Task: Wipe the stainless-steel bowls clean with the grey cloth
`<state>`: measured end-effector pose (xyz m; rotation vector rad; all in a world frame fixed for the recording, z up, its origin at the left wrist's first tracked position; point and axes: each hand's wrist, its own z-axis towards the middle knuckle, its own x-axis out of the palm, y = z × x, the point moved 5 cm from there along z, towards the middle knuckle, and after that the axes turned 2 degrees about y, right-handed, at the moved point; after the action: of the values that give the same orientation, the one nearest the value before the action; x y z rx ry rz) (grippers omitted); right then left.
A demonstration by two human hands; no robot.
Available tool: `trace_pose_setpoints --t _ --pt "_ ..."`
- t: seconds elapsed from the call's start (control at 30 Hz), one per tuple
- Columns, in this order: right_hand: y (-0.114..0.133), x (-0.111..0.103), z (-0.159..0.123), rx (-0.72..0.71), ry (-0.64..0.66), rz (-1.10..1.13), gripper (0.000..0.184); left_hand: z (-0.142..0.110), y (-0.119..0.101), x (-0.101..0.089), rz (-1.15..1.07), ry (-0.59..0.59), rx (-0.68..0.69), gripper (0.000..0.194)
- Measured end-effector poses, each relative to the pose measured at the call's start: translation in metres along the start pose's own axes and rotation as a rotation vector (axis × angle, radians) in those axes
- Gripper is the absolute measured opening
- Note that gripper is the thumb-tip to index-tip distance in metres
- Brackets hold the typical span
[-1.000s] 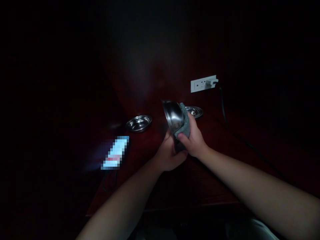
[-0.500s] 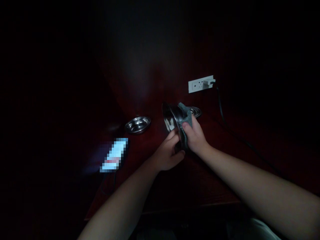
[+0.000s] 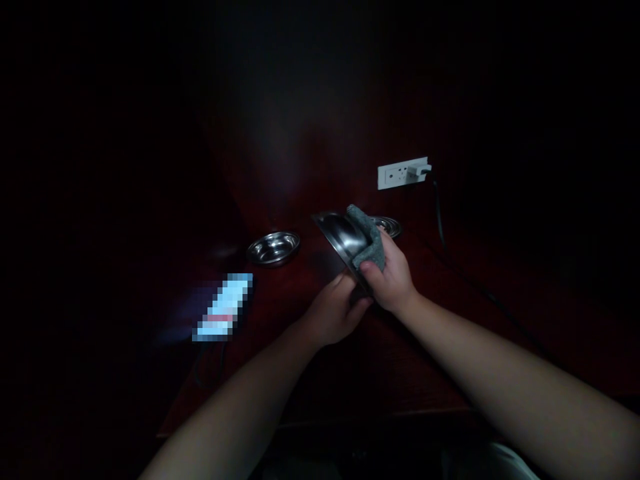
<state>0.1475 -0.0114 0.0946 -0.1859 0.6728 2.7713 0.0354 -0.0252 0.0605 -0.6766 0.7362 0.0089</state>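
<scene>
The fingers of the left hand (image 3: pixel 331 315) are closed on the lower rim of a steel bowl (image 3: pixel 341 235), with the thumb at the near side and the fingertips partly hidden by the rim; the fingers of the right hand (image 3: pixel 396 275) are bent around a grey-green cloth (image 3: pixel 371 245), pressing it to the outside of the bowl, the thumb lying over the cloth's lower end; the bowl is tilted, held up over the bench (image 3: pixel 350 380), its mouth turned toward seven o'clock and its shiny outer wall in view.

Taking the bowl as the clock's centre, a shallow steel dish (image 3: pixel 273 249) sits on the bench at nine o'clock, upright and apart from the hands; a second dish (image 3: pixel 391 227) lies near three o'clock, partly hidden behind the right hand and the cloth; a lit phone (image 3: pixel 223 308), its screen pixelated, lies at eight o'clock, with a thin dark cord (image 3: pixel 223 360) beside its near end.

Farther out, a white wall socket (image 3: pixel 393 176) is set between one and two o'clock, a plug (image 3: pixel 419 171) in its right end; a black cable (image 3: pixel 439 220) runs down from there toward four o'clock; the surroundings are too dark to make out.
</scene>
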Motion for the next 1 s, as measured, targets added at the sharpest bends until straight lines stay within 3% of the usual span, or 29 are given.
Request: trace_pose_setpoints --t 0.17,0.4,0.63,0.8,1.0 --pt "0.000 0.001 -0.003 -0.013 0.024 -0.033 0.069 -0.003 0.007 0.003 -0.195 -0.055 -0.081 0.042" --pt "-0.009 0.002 -0.006 -0.048 0.044 -0.069 0.071 -0.001 0.002 0.008 -0.647 -0.092 -0.112 0.047" --pt "-0.018 0.003 -0.008 0.015 0.071 -0.045 0.067 0.003 -0.001 0.000 -0.792 -0.186 -0.063 0.050" --pt "-0.022 0.007 -0.011 0.091 0.072 0.063 0.060 0.004 0.008 0.001 -0.680 -0.118 -0.142 0.050" --pt "-0.019 0.012 -0.012 0.151 0.001 0.217 0.053 0.007 0.000 -0.007 -0.223 -0.068 -0.051 0.057"
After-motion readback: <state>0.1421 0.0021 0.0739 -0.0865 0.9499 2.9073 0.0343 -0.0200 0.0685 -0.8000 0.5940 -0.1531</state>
